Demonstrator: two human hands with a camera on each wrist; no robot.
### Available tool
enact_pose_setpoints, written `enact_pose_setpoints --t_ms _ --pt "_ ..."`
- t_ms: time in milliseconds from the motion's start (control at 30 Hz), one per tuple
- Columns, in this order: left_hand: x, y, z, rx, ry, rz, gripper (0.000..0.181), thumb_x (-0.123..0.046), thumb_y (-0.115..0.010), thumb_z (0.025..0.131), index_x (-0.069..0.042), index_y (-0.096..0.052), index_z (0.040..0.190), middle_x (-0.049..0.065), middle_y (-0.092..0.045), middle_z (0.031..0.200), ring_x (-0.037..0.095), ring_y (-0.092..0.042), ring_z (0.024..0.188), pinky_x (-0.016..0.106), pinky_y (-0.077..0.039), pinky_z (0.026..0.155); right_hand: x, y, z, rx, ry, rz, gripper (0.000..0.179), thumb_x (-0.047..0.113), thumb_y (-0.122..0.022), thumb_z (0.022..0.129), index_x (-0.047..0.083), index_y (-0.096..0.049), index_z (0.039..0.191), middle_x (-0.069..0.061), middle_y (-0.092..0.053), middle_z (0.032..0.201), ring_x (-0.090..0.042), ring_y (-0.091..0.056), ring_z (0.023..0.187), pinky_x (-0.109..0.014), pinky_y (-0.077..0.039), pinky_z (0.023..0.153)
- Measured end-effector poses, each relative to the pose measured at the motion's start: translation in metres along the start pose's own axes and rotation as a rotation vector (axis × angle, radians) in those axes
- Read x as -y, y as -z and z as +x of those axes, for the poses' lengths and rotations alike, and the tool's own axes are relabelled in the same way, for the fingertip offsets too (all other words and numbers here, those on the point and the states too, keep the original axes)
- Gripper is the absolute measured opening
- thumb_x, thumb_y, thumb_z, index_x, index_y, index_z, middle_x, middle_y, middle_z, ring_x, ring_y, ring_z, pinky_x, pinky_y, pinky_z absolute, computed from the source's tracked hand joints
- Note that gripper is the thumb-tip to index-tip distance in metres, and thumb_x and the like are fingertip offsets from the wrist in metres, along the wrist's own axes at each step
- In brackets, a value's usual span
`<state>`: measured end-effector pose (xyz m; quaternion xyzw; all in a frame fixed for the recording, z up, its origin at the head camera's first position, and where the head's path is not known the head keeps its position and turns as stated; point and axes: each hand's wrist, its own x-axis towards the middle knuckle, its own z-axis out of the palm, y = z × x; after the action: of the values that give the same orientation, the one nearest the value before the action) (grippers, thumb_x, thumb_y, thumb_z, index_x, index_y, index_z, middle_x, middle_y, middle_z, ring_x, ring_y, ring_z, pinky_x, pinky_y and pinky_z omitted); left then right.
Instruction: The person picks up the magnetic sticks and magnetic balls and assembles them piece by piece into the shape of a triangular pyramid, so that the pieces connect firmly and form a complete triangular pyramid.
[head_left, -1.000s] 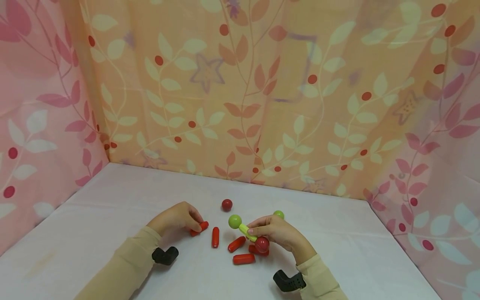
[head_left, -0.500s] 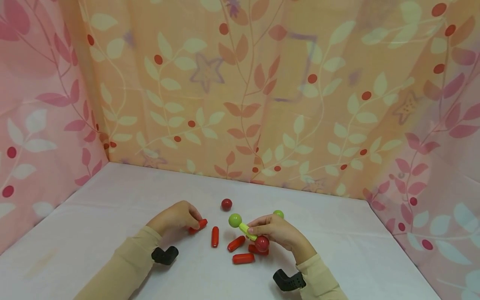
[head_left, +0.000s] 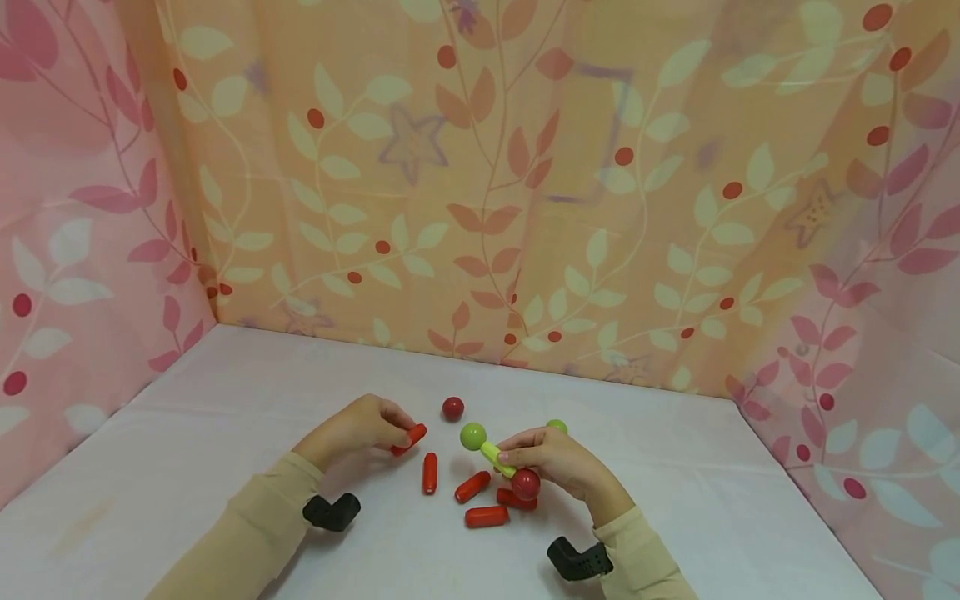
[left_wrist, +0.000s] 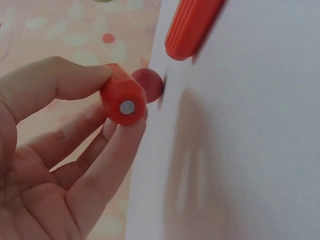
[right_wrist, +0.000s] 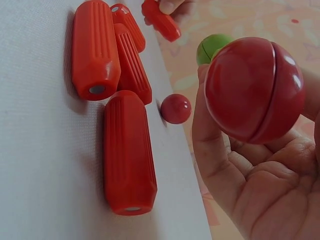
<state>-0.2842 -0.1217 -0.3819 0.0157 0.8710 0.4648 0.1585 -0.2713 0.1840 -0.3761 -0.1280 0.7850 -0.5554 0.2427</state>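
My left hand [head_left: 362,431] pinches a red magnetic rod [head_left: 416,435] between thumb and fingers. In the left wrist view, the rod's end with a silver metal disc [left_wrist: 127,107] faces the camera, and the hand's shadow falls on the cloth. My right hand [head_left: 562,462] holds a yellow-green rod [head_left: 497,457] that carries a green ball [head_left: 473,436] at its far end and a dark red ball [head_left: 527,484] at its near end. From the right wrist, that red ball [right_wrist: 252,90] hides most of the rod.
Several red rods lie between and below the hands, among them an upright-lying rod [head_left: 430,473] and a sideways rod [head_left: 487,517]. A loose red ball [head_left: 453,408] sits farther back. Another green ball [head_left: 557,426] shows behind the right hand. Patterned curtains [head_left: 480,208] enclose the white-covered table [head_left: 300,367].
My left hand has raised the red rod off the cloth and shifted it slightly right, tilting it more. The right hand, still holding the rod with two balls, has risen a little.
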Motion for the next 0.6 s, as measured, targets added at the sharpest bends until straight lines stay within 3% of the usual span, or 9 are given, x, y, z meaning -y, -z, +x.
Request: enact_pose_setpoints --t_ms 233,600 --pt "-0.007 -0.003 -0.002 -0.017 -0.034 -0.023 0.020 -0.013 -0.075 0.083 -0.009 -0.074 0.103 0.005 -0.070 0.099 0.021 -0.061 0.093 0.034 -0.053 0.081 -0.001 0.000 0.002 -0.047 -0.016 0.010 0.037 0.023 -0.069 0.093 -0.003 -0.068 0.120 -0.008 -0.076 0.098 -0.014 -0.070 0.089 -0.031 -0.058 0.088" --pt "-0.019 -0.020 -0.010 0.028 -0.098 -0.078 0.014 -0.011 -0.077 0.082 -0.008 -0.076 0.095 0.004 -0.070 0.093 0.018 -0.064 0.082 0.032 -0.055 0.078 0.003 -0.004 -0.001 -0.117 0.013 0.018 0.039 0.023 -0.068 0.093 -0.005 -0.068 0.119 -0.004 -0.075 0.094 -0.011 -0.067 0.087 -0.026 -0.057 0.082"
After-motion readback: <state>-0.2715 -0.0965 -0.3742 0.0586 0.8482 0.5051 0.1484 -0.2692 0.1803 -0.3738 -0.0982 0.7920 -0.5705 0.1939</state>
